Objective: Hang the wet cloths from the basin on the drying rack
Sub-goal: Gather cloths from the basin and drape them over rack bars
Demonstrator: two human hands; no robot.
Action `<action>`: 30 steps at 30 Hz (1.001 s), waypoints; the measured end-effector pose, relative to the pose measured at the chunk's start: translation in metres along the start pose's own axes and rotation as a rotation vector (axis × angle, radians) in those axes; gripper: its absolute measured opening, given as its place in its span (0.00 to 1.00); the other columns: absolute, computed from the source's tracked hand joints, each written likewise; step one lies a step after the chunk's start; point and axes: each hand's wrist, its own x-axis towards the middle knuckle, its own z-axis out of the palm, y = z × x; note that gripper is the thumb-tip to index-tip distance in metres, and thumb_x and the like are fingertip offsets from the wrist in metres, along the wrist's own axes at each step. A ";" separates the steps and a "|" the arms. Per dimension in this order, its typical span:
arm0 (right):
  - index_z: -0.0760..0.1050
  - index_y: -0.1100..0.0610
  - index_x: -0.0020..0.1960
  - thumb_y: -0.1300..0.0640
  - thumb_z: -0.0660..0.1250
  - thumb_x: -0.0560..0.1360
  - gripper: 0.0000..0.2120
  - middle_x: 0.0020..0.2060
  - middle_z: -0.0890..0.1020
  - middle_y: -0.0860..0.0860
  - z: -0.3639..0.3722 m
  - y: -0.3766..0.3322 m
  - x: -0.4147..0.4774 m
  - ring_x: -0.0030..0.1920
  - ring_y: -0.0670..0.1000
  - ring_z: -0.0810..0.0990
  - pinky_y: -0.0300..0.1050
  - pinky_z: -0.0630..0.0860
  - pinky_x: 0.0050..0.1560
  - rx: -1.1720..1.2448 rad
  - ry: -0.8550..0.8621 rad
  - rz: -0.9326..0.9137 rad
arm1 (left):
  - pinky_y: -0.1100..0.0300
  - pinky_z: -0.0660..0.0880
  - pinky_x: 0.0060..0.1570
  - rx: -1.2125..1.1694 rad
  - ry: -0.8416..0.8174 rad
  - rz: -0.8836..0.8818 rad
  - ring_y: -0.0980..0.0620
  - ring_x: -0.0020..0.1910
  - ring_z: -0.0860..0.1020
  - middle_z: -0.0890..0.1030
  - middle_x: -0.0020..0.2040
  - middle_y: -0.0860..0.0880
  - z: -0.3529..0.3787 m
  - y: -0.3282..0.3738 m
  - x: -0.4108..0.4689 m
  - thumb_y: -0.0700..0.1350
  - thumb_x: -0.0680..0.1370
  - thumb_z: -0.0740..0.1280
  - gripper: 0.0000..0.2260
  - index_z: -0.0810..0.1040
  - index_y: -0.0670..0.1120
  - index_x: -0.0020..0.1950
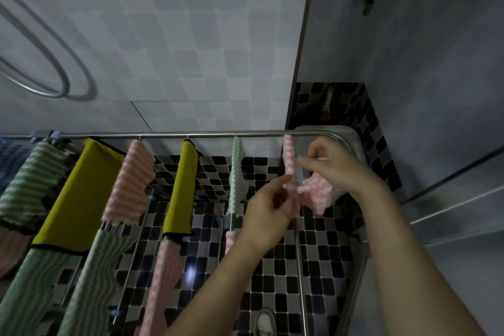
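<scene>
A pink-and-white striped cloth (316,191) drapes over the rightmost rod of the metal drying rack (207,133). My left hand (268,210) pinches its lower near part. My right hand (332,166) grips the cloth higher up, beside the rod. Behind my right hand stands the metal basin (351,142); its inside is mostly hidden by the hand. Several cloths hang on the other rods: a green striped one (236,172), two yellow ones (182,188), pink striped ones (131,183).
A tiled wall rises behind the rack, with a looped shower hose (54,73) at the left. The floor is black-and-white mosaic. A hook (368,0) sits on the grey wall at right. My shoe (266,322) shows below the rack.
</scene>
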 end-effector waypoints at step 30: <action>0.79 0.53 0.46 0.64 0.67 0.74 0.07 0.37 0.83 0.48 -0.014 -0.034 -0.240 0.36 0.50 0.78 0.40 0.71 0.30 0.136 -0.012 0.106 | 0.59 0.69 0.31 -0.236 -0.315 0.123 0.49 0.28 0.72 0.76 0.30 0.47 -0.067 0.056 -0.144 0.47 0.79 0.65 0.12 0.80 0.39 0.45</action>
